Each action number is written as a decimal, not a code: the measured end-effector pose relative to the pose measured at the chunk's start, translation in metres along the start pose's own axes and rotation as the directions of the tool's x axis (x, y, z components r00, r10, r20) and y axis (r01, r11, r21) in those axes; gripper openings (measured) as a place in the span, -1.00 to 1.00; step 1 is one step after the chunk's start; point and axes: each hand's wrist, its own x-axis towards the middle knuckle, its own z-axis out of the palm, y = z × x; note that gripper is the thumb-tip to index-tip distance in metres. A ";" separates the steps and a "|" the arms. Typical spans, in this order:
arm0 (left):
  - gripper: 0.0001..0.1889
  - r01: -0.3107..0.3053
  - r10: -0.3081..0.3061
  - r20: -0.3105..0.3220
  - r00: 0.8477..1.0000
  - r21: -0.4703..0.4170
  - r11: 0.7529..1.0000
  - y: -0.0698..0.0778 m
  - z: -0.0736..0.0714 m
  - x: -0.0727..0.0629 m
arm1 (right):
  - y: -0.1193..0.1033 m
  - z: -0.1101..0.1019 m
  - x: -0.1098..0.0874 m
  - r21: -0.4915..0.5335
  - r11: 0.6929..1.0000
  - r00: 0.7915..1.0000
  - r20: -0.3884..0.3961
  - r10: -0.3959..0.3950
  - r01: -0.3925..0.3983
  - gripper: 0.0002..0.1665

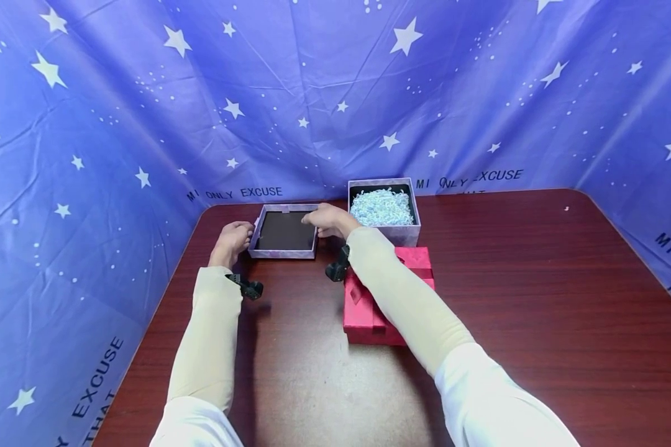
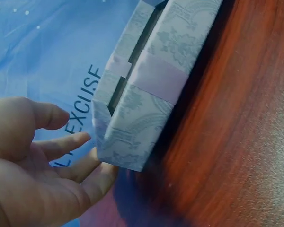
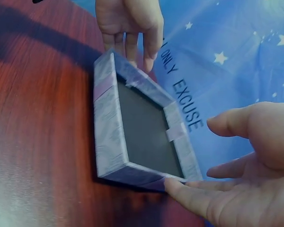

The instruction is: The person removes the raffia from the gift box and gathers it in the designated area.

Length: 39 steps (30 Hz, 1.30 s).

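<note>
A shallow box lid (image 1: 286, 231), pale lavender-grey with a damask pattern and a dark inside, lies hollow side up at the table's back left. My left hand (image 1: 236, 237) is at its left side; in the left wrist view the loosely bent fingers (image 2: 92, 172) reach the lid's corner, thumb apart from it. At the opposite side, my right hand (image 1: 330, 220) has its fingertips (image 3: 176, 185) against the outer wall, thumb raised clear. Neither hand grips the lid. Lilac ribbon (image 2: 158, 78) crosses the lid's walls.
A matching open box (image 1: 394, 234) holding pale blue-green shredded paper (image 1: 381, 207) stands at the back, right of the lid. Under my right forearm sits a red gift box (image 1: 369, 316) with a ribbon. A starry blue curtain (image 1: 313, 93) hangs behind the brown table (image 1: 509, 279).
</note>
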 end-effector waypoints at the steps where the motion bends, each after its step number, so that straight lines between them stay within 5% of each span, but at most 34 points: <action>1: -0.53 -0.004 0.005 -0.015 1.000 0.014 1.000 0.002 0.001 -0.001 | -0.002 -0.002 -0.002 0.008 1.000 1.000 -0.003 -0.020 0.020 -0.25; 13: -0.54 -0.097 0.099 -0.045 0.994 0.048 0.994 0.033 0.021 -0.010 | -0.014 -0.023 -0.022 -0.013 0.978 0.976 -0.066 -0.208 0.208 -0.29; 26: -0.56 -0.169 0.168 0.100 0.981 -0.001 0.986 0.076 0.054 -0.030 | -0.018 -0.051 -0.055 -0.096 0.934 0.921 -0.162 -0.355 0.344 -0.36; 39: -0.59 -0.208 0.213 0.216 0.953 -0.047 0.977 0.083 0.097 -0.041 | -0.005 -0.078 -0.069 -0.288 0.900 0.887 -0.235 -0.397 0.327 -0.32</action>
